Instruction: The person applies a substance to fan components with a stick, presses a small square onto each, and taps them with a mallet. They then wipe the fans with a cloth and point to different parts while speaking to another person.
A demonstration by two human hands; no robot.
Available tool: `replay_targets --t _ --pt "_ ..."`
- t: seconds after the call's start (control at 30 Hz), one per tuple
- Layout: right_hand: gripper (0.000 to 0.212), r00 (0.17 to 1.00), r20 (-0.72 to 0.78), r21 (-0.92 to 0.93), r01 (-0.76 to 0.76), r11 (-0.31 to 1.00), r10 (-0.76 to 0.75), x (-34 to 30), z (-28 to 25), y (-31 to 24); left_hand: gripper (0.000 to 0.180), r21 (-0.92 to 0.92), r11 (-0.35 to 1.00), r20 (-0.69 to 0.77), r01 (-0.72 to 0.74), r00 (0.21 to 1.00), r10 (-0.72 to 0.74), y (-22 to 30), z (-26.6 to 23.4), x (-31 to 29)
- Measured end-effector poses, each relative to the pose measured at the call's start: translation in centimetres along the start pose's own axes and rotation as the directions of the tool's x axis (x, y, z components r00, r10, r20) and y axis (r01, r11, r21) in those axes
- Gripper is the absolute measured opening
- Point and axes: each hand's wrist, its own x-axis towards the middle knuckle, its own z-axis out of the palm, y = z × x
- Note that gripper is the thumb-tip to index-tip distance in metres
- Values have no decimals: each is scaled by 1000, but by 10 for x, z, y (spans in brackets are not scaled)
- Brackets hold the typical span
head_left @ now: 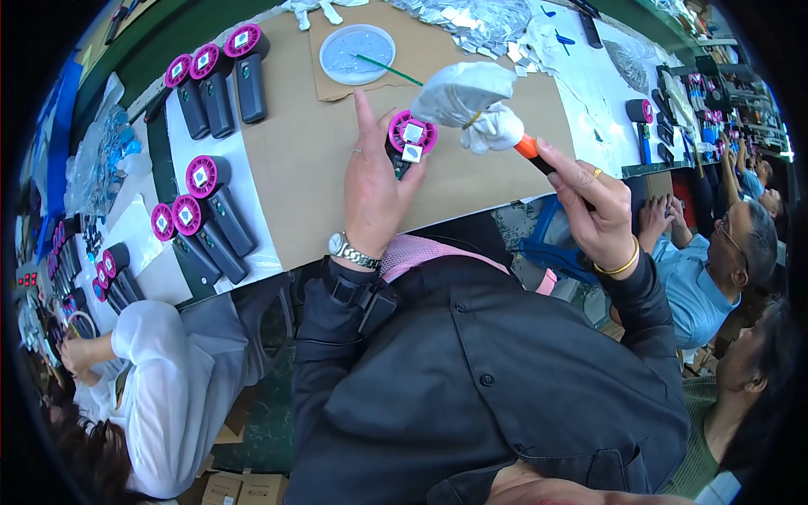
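My left hand point(374, 185) grips a dark handheld fan point(430, 139) with a round magenta vented head. Its index finger points away from me, and the thumb lies beside the fan's body. A small white square piece point(412, 132) sits at the centre of the fan head, and a second square piece point(411, 153) is just below it, near my thumb. Closed round an orange and black handle, my right hand point(596, 206) holds up a hammer point(528, 148). White cloth point(463, 94) bundles its head, tied with a band, above and to the right of the fan.
A round white dish point(358, 77) with a green stick lies on the cardboard point(311, 168). Several similar fans point(216, 101) rest at left. White pieces and clear bags point(471, 21) are piled at the far side. People sit close on both sides, one in light blue point(694, 286).
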Motion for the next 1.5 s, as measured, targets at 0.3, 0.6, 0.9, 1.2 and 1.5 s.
replay_targets --t 0.3,0.6,0.9,1.2,1.5 --pt "50 838 -408 132 -339 932 363 -20 11 50 110 -49 993 38 107 994 -105 9 4 -1" --pt "54 636 -656 -191 -661 725 407 6 -1 187 108 -254 952 -106 169 974 -202 6 21 -10" --pt "51 675 -618 -377 -704 602 403 5 -1 246 100 -408 912 -69 46 994 -81 -1 10 -12" --pt "19 926 -352 -126 97 987 -136 32 57 60 97 -415 908 4 51 998 -55 -7 -5 3" --pt "24 935 -196 -183 262 948 -296 57 110 16 95 -332 943 41 3 999 12 -6 -12 8"
